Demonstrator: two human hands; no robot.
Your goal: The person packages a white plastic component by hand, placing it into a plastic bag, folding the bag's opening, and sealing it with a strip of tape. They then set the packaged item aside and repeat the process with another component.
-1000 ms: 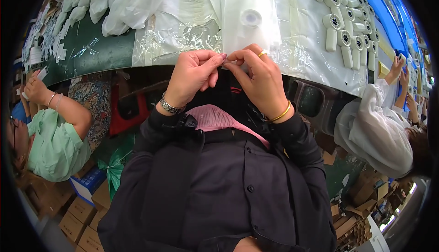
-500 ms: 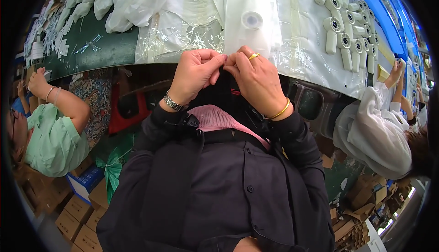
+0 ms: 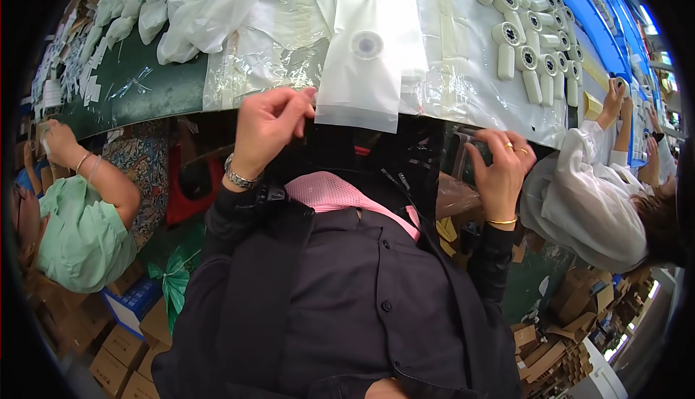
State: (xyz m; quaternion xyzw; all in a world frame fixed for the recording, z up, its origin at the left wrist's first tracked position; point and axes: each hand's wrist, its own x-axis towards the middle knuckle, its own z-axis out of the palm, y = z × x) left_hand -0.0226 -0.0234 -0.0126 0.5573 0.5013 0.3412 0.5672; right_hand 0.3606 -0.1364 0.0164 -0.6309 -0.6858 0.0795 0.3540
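A frosted white plastic bag (image 3: 358, 91) lies at the table's front edge, its lower end jutting past it. Through it shows a pale part with a round head (image 3: 367, 45). My left hand (image 3: 269, 127) is closed in a pinch just beside the bag's lower left corner. Whether its fingertips touch the bag or hold something small, I cannot make out. Off to the right, in front of the table edge, my right hand (image 3: 501, 171) is open with its fingers apart and nothing in it.
Several white parts with round heads (image 3: 526, 57) stand in rows at the right. Filled white bags (image 3: 206, 19) are heaped at the far left. Clear plastic sheeting (image 3: 463, 102) covers the tabletop. One co-worker (image 3: 87, 211) sits left, another (image 3: 579, 203) right.
My hands, together at the bag's lower edge before, have parted. The right one swung right and opened; the left shifted slightly left. The bag now reaches further over the table edge.
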